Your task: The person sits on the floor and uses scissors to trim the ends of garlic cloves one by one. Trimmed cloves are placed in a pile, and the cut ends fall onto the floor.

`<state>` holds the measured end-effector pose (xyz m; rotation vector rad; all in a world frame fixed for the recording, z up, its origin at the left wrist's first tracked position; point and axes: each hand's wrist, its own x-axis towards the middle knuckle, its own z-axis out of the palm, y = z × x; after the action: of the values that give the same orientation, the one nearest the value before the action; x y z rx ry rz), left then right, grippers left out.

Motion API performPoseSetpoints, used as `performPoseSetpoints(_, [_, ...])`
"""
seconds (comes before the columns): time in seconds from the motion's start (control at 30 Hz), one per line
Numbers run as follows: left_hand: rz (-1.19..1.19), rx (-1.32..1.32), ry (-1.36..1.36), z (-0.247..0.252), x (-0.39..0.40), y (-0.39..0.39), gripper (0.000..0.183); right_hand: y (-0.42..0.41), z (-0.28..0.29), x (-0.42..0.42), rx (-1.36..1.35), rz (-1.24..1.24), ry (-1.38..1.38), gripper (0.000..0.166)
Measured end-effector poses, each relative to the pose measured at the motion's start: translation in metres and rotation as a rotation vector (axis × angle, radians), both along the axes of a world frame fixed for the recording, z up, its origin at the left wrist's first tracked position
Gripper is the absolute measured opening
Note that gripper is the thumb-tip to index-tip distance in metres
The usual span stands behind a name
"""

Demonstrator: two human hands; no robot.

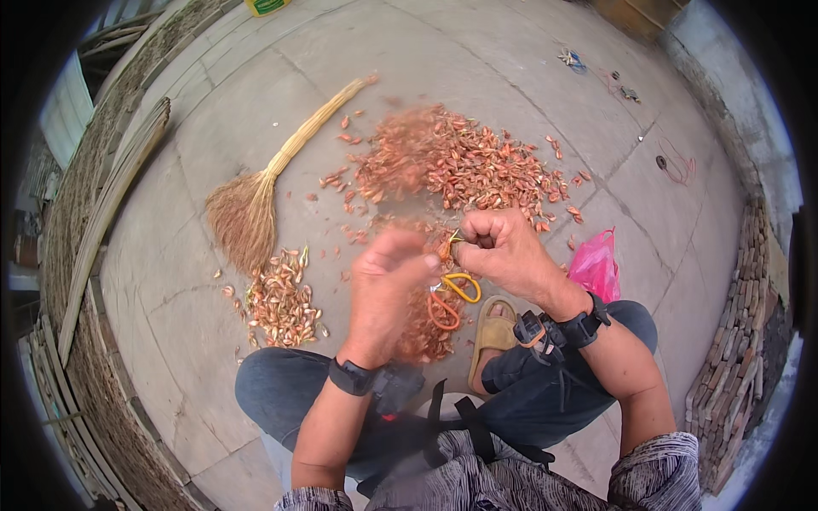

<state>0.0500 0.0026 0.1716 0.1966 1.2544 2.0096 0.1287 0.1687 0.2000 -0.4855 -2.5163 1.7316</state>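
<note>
Between my hands is a small reddish-brown bulb with a green shoot, its top pinched in the fingers of my right hand (505, 252). My left hand (386, 287), blurred, is beside the bulb with the thumb near it; whether it grips the bulb is unclear. Below the hands, scissors with yellow and orange handles (461, 287) rest on a heap of dry red skins (425, 332). Beyond the hands lies a large pile of reddish bulbs (486, 166), partly blurred. A smaller pile of paler bulbs (281, 303) lies left of my left hand.
A straw broom (255, 198) lies left of the large pile, its bristles touching the smaller one. A pink plastic bag (597, 265) stands by my right knee. Wires (677, 163) lie farther right. Stacked bricks (728, 345) line the right side, long boards (112, 223) the left.
</note>
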Motion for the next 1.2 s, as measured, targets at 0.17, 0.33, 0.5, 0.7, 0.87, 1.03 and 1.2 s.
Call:
performPoseSetpoints(0.17, [-0.117,0.079,-0.142,0.002,0.003,-0.006,0.016,-0.010,0.005,0.006,-0.105,-0.064,0.003,0.023])
performPoseSetpoints(0.33, [-0.193,0.325,-0.379,-0.008,0.002,-0.008,0.020,-0.021,0.016,0.005,-0.261,-0.102,0.046,0.014])
performPoseSetpoints(0.5, [-0.222,0.365,-0.432,0.000,0.006,-0.005,0.025,-0.020,0.014,0.006,-0.341,-0.110,0.084,0.010])
performPoseSetpoints(0.7, [-0.043,-0.146,0.318,0.011,0.017,0.004,0.027,-0.016,0.005,0.011,-0.073,-0.138,0.077,0.013])
performPoseSetpoints(0.87, [-0.102,0.041,0.020,0.007,0.012,-0.002,0.023,-0.018,0.007,0.013,-0.229,-0.084,0.111,0.005])
performPoseSetpoints(1.03, [-0.079,0.115,-0.061,0.005,0.014,0.000,0.018,-0.013,0.002,0.013,-0.283,-0.082,0.096,0.004])
performPoseSetpoints(1.2, [0.021,0.163,-0.116,0.005,0.020,0.003,0.016,-0.017,-0.006,0.011,-0.228,-0.145,0.132,0.014])
